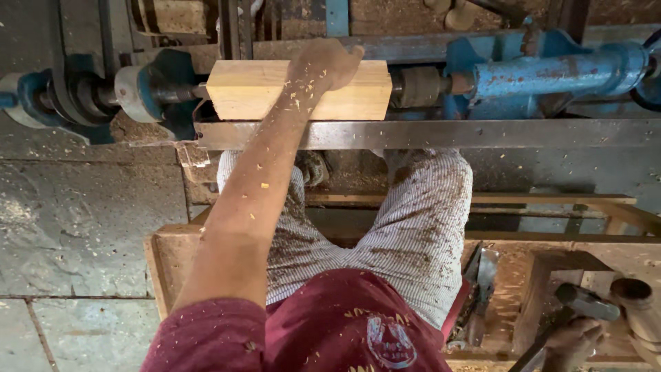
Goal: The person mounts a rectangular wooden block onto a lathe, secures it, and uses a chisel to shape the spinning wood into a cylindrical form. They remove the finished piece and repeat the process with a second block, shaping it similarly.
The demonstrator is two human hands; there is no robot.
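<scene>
A squared pale wood blank (296,89) sits at upper centre, mounted between the blue lathe's (551,72) centres above the steel tool rest (482,133). The left hand (329,63) lies flat over it, steadying it. At lower right, the right hand (570,342) grips a hammer (585,301).

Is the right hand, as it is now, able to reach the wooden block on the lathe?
Probably not at once: the right hand already grips a hammer, low and away from the wooden block, where the left hand rests.
</scene>
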